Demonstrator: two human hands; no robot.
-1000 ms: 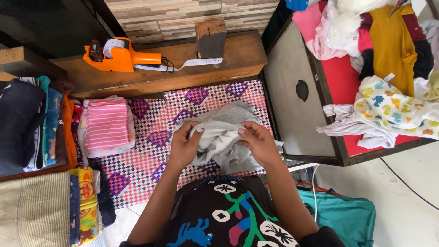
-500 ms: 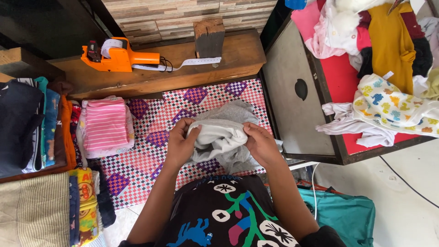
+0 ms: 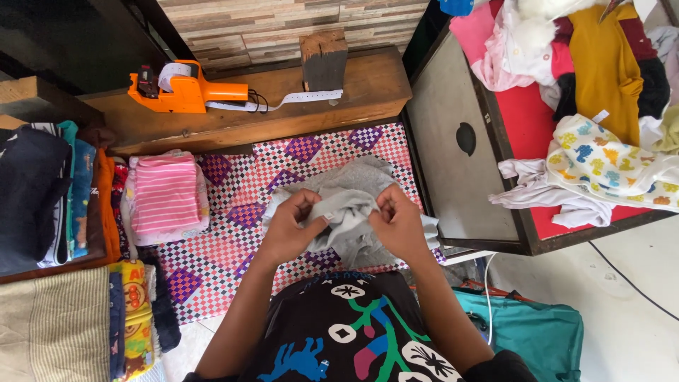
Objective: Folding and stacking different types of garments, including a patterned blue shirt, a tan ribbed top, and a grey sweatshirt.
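A small grey garment (image 3: 350, 212) lies bunched on a pink, purple and white checkered mat (image 3: 233, 219). My left hand (image 3: 290, 230) grips its left side with the fingers curled into the cloth. My right hand (image 3: 397, 225) pinches its right side, close to the left hand. Both hands hold the cloth slightly above the mat, just ahead of my dark patterned shirt.
A folded pink striped garment (image 3: 167, 193) lies left on the mat. Stacked folded clothes (image 3: 53, 191) fill the far left. An orange label gun (image 3: 185, 88) and a wooden block (image 3: 324, 60) sit on a wooden ledge. A box of loose clothes (image 3: 601, 106) stands right.
My hands have drawn closer together on the grey garment and bunched it tighter toward me. The rest has not moved.
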